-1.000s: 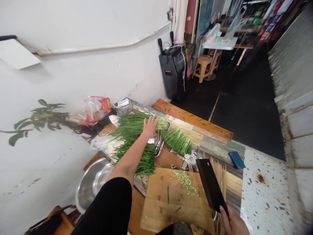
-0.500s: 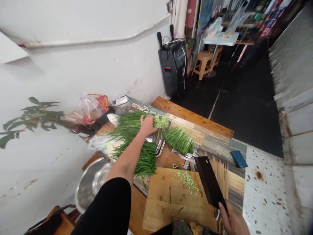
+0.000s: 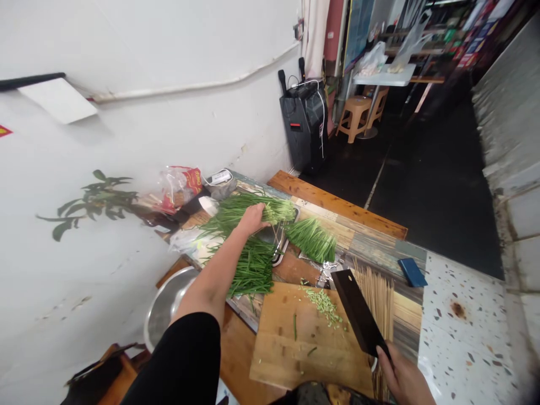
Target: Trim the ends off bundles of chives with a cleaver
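Note:
My left hand point(image 3: 254, 218) reaches across to a long bunch of garlic chives point(image 3: 236, 207), its fingers closed around the bunch near the pale stem ends. The bunch lies over a metal tray point(image 3: 279, 252). Another green pile of chives point(image 3: 254, 269) lies below my left forearm, and a cut bundle of chives point(image 3: 313, 239) is to the right. In my right hand point(image 3: 405, 376) is a dark cleaver point(image 3: 358, 315), gripped by its handle and held over the right edge of the wooden cutting board point(image 3: 278, 360). Chopped pale stem bits point(image 3: 324, 308) lie on the board.
Thin bamboo skewers point(image 3: 377, 292) lie right of the board. A blue box-like object point(image 3: 412, 272) sits near the speckled counter point(image 3: 459, 337). A steel bowl point(image 3: 154, 315) is at the left. Beyond the table stand a wooden bench point(image 3: 337, 203) and a black speaker point(image 3: 306, 124).
The whole view has shifted slightly. My left hand's fingers have moved from lying over the chives to curling lower around them. The cleaver stays in my right hand, nearly unmoved.

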Tool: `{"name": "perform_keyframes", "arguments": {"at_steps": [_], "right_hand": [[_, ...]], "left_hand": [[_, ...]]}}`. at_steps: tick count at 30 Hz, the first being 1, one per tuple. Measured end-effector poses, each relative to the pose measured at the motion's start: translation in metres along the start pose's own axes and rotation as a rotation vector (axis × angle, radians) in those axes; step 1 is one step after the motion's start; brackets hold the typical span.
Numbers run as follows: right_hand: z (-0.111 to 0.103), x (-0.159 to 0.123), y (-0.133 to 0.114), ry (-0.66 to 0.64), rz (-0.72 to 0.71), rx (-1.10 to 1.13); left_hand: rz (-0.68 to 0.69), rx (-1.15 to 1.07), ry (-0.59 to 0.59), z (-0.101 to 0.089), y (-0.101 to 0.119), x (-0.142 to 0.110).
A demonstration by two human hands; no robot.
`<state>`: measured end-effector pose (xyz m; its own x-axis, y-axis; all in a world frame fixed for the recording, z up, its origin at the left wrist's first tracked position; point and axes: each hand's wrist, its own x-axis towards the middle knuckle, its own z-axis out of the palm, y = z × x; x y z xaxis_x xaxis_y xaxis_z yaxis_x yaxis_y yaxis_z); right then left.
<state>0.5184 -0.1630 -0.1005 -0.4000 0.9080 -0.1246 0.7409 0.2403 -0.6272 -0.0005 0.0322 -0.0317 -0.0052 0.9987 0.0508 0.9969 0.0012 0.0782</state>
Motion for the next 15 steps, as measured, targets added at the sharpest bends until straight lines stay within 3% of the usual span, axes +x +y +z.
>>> {"name": "perform_keyframes", "arguments": {"at_steps": [4, 7, 11, 15], "right_hand": [[0.002, -0.008, 0.005, 0.03, -0.02, -0.031], [0.001, -0.012, 0.005, 0.071, -0.035, -0.06], [-0.007, -0.013, -0.003, 0.056, -0.037, -0.064], [-0.021, -0.013, -0.013, 0.005, -0.025, -0.045]], "left_hand": [[0.036, 0.068, -0.039, 0.003, 0.013, 0.005], [0.038, 0.054, 0.05, -0.014, 0.017, 0.006], [-0.14, -0.078, 0.336, -0.06, 0.014, -0.005], [-0.264, -0.16, 0.626, -0.127, 0.019, -0.037]]}}
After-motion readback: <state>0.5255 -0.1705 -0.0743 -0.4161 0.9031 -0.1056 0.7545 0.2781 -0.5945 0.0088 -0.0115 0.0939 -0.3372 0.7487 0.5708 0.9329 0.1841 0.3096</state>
